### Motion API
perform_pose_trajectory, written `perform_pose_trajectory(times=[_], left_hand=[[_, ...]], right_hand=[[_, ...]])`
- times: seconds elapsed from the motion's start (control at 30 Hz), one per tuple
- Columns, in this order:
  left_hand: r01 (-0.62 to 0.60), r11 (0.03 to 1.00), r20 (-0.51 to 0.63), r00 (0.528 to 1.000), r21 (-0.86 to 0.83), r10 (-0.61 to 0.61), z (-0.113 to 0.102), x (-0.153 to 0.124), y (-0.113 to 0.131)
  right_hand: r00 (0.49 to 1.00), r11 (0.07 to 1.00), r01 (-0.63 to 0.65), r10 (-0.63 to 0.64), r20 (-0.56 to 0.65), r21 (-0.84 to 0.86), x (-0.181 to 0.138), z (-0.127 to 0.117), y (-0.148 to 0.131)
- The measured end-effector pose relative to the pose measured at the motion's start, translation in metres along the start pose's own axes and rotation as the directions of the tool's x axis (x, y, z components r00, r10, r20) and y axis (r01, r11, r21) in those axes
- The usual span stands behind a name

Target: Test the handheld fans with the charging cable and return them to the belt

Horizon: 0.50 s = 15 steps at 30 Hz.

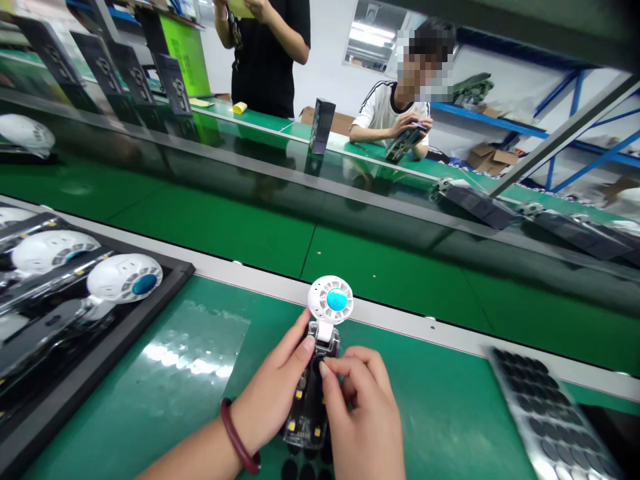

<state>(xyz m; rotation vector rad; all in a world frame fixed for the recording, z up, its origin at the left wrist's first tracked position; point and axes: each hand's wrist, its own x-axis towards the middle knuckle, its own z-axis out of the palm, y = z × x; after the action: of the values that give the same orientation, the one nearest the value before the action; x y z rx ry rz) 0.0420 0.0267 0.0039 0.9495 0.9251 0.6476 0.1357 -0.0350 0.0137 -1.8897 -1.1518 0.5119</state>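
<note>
Green worktop (435,407) before me, black tray (167,303) at left, sheet of black discs (547,407) at right, my left hand (273,387) gripping, my right hand (363,400) pinching, on what I cannot tell, dark device (313,390) between them over the worktop, white head (325,300) at its far end.

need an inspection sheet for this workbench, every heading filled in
surface: glossy green bench top, light reflected at left
work things: clear-cased device with white round head, between both hands; sheet of black discs at right
clutter: black tray of similar devices at left; pale specks on the green conveyor belt
grip: left hand holds the device; right hand has fingertips at its dark face, any disc there unclear
cables: nothing seen near the hands
surroundings: person in black and person in white across the belt; dark boxes
</note>
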Motion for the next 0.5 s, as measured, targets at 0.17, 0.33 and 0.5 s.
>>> perform_pose_trajectory(times=[0.17,0.33,0.5], left_hand=[[0.001,1.000,0.006,1.000,0.013,-0.001,0.001,0.000,0.002],[-0.017,1.000,0.026,1.000,0.004,0.017,-0.001,-0.001,0.001],[0.024,0.996,0.029,0.999,-0.082,-0.021,-0.001,-0.001,-0.001]], right_hand=[[0.999,0.999,0.033,-0.033,0.011,-0.043,0.000,0.001,0.010],[0.997,0.997,-0.039,0.034,0.073,0.069,0.004,0.002,0.013],[0.960,0.872,-0.275,0.228,0.161,0.405,0.006,0.006,0.010]])
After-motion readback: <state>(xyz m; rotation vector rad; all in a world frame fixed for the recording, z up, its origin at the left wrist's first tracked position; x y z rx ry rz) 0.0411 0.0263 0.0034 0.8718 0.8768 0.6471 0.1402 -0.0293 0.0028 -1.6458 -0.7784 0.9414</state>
